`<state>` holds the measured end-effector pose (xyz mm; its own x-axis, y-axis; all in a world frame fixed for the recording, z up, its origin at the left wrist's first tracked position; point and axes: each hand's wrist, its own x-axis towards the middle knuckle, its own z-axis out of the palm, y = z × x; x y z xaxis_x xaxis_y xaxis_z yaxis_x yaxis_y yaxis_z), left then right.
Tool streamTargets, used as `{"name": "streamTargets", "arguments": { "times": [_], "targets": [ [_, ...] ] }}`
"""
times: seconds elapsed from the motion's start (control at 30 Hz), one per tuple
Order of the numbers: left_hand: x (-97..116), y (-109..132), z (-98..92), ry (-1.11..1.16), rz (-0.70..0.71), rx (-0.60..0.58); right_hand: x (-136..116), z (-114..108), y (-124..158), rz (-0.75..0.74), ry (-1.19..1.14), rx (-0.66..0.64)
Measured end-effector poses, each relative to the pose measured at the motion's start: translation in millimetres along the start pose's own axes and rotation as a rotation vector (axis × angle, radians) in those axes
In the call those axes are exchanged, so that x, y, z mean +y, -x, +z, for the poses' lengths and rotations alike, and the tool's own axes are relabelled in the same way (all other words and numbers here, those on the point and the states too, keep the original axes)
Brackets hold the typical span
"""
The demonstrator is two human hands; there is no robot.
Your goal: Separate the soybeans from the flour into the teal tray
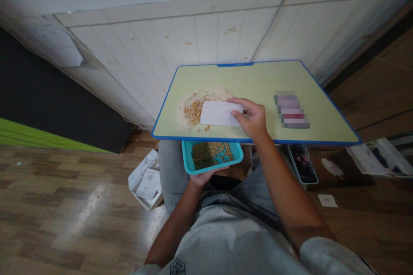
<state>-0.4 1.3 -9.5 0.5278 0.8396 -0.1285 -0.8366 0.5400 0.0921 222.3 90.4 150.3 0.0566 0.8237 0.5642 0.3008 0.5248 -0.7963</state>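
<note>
A white card (217, 114) is pinched between the thumb and fingers of my right hand (254, 119). It hovers over or rests on the right side of a pile of yellow soybeans (193, 112); whether it touches the table is unclear. Pale, fine grains that look like rice (183, 121) surround the beans. Below the table's front edge, my left hand (204, 177) grips a turquoise plastic tray (239, 154) from underneath, its fingers mostly hidden. Inside the tray lie small green beans (200, 157) on the left and soybeans (222, 149) towards the right.
The small table (258, 79) has a pale green top and a blue rim, close to the wall. A blurred-out flat object (292, 111) lies on its right side. Below right is a phone (302, 164); an open white box (149, 182) stands on the floor at left.
</note>
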Motion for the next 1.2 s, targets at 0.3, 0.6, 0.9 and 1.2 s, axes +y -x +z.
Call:
{"name": "streamTargets", "arguments": {
  "times": [0.3, 0.6, 0.9, 1.2],
  "targets": [
    [-1.4, 0.0, 2.1, 0.005, 0.016, 0.035, 1.1, -0.5, 0.0, 0.007, 0.005, -0.005],
    [0.1, -0.8, 0.4, -0.007, 0.005, 0.018, 2.3, 0.2, 0.1, -0.011, 0.010, 0.003],
    [-0.8, -0.6, -2.1, 0.006, 0.009, 0.035, 3.9, -2.6, 6.4, -0.023, 0.043, 0.028],
    [-1.3, -0.1, 3.5, -0.004, 0.009, 0.029, -1.0, -4.3, 8.9, 0.006, 0.009, 0.037]
  ]
}}
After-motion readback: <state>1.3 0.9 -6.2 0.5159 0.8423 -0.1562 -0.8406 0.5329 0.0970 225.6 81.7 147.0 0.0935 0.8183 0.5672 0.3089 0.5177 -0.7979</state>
